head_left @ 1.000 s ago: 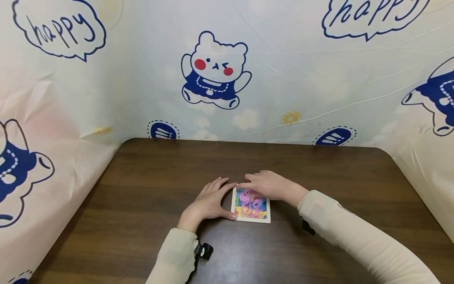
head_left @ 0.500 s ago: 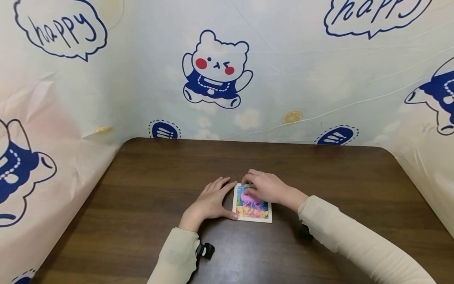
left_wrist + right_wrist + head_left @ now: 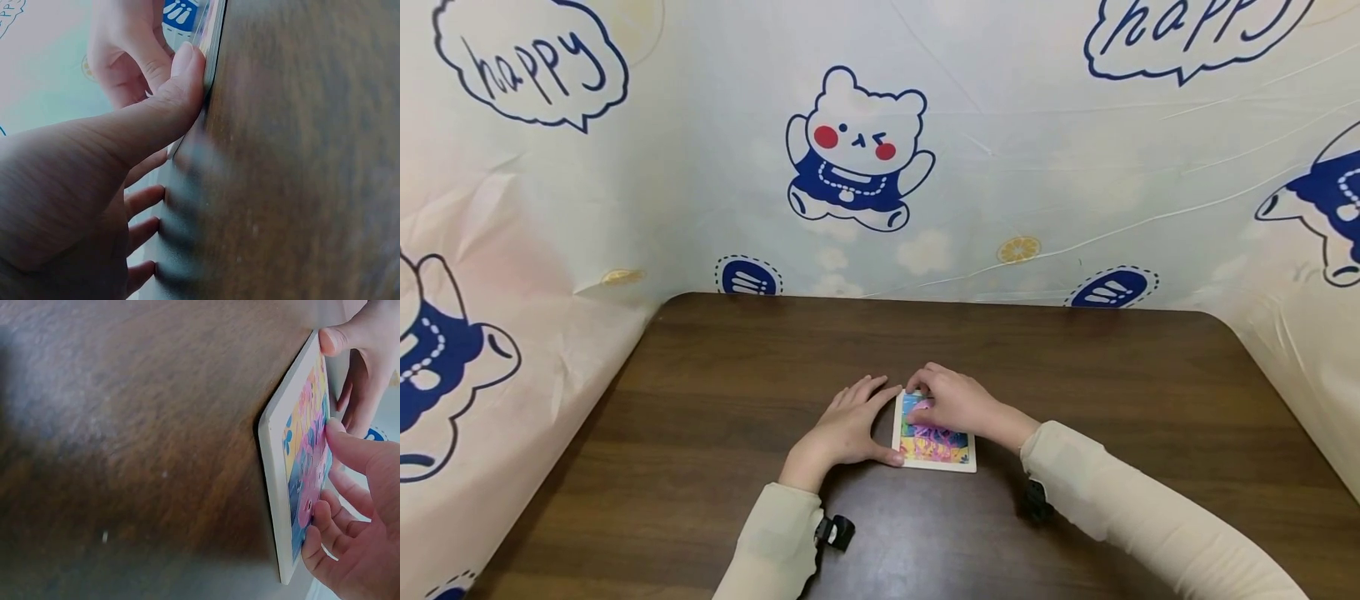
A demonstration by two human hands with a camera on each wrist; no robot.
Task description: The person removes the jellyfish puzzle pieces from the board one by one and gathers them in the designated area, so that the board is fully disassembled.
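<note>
A small square picture board (image 3: 933, 450) with a pale frame lies flat on the table, its bright print showing a pink sea creature over blue and yellow. My left hand (image 3: 842, 429) spreads beside its left side, thumb on the near corner and index finger at the far corner. In the left wrist view, the left thumb (image 3: 187, 65) touches the board's edge (image 3: 217, 37). Over the upper part of the picture is my right hand (image 3: 955, 404). The right wrist view has its thumb (image 3: 340, 434) on the print and its bent fingers near the far part; no separate piece is visible between them.
The brown wooden table (image 3: 715, 400) extends around the board. A printed cloth (image 3: 1000, 150) with cartoon bears hangs behind and along both sides. A black camera (image 3: 835, 532) is strapped to the left wrist, another (image 3: 1037, 500) to the right.
My right hand has slid slightly left over the picture, its thumb now closer to the board's left side. My left hand keeps its place at the corners.
</note>
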